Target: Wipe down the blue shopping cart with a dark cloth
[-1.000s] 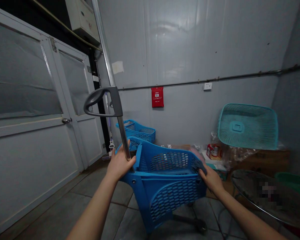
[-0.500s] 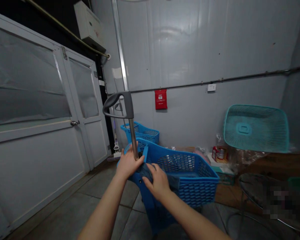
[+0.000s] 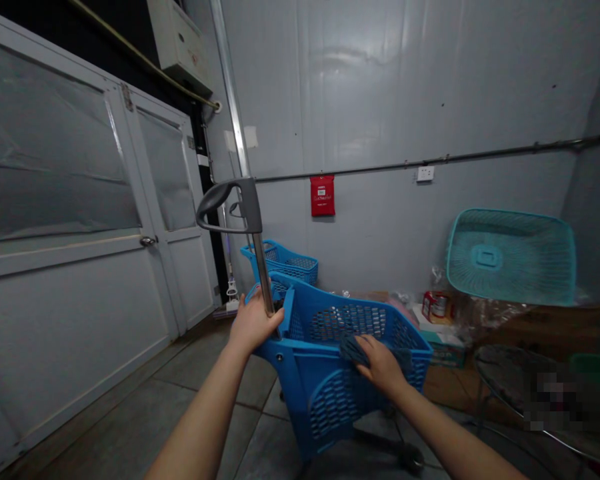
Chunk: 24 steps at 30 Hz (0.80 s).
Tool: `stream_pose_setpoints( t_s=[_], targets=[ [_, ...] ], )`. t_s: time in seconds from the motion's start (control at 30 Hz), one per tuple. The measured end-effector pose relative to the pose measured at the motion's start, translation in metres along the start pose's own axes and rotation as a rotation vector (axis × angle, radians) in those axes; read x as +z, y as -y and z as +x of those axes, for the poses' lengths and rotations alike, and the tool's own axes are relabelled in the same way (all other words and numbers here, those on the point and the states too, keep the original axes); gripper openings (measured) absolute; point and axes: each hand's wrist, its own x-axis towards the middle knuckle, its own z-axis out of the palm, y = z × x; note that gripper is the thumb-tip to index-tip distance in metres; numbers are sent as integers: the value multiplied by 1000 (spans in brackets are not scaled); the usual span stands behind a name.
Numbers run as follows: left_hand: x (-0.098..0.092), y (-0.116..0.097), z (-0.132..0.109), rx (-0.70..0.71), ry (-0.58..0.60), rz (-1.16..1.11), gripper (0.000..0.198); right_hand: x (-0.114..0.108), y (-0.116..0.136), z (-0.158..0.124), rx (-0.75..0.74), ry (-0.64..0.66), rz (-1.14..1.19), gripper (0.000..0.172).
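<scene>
A blue plastic wheeled basket [image 3: 330,380] stands tilted on the floor, metal pull handle [image 3: 240,213] raised, dark cloth [image 3: 353,348] pressed against its rim.

This looks like a shop's back storage room: blue shopping baskets [image 3: 285,261], plain panel walls [image 3: 380,100], cardboard boxes [image 3: 530,327] and stock along the wall.

No writing can be read. The red pouch [image 3: 323,195] hanging on the wall at upper centre carries a white label, its print too small to make out. The red tin [image 3: 436,307] at right shows a blurred, unreadable label.
</scene>
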Motion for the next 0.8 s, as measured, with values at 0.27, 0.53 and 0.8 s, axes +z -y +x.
stream_pose_setpoints(
  t_s=[0.27,0.53,0.8],
  targets=[
    [1,-8,2,6,5,-14,72,2,56,10,112,-178,9,43],
    [4,-8,5,21,25,-5,70,3,168,70,38,-152,238,43],
    [2,-5,6,7,13,-8,73,8,95,44,-30,-93,110,41]
  ],
)
